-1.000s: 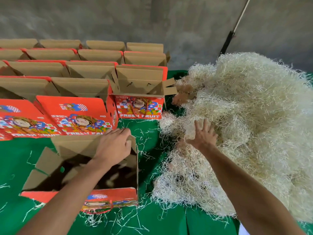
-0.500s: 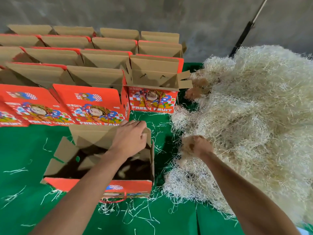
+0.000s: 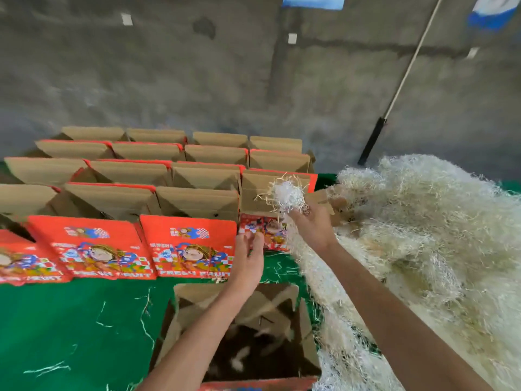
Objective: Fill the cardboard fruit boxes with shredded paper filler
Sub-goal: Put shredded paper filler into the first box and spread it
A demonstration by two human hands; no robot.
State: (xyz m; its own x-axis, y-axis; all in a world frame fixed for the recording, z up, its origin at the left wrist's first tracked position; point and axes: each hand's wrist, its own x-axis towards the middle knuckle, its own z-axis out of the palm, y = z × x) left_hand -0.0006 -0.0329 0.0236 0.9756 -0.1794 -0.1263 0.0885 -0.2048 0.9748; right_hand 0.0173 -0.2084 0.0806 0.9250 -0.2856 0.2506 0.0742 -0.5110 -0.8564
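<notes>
Mid-frame, right hand (image 3: pixel 311 227) is raised, fingers curled round a clump of filler (image 3: pixel 287 196); left hand (image 3: pixel 249 262) hangs loose-fingered, empty, above the open box (image 3: pixel 306 325).

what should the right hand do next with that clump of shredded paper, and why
Probably bring the right hand back and down over the open box nearest the person and let go. Its grip holds a clump of shredded paper raised well above the green table, while that box shows only a few strands inside. The left hand hovers open above the box.
</notes>
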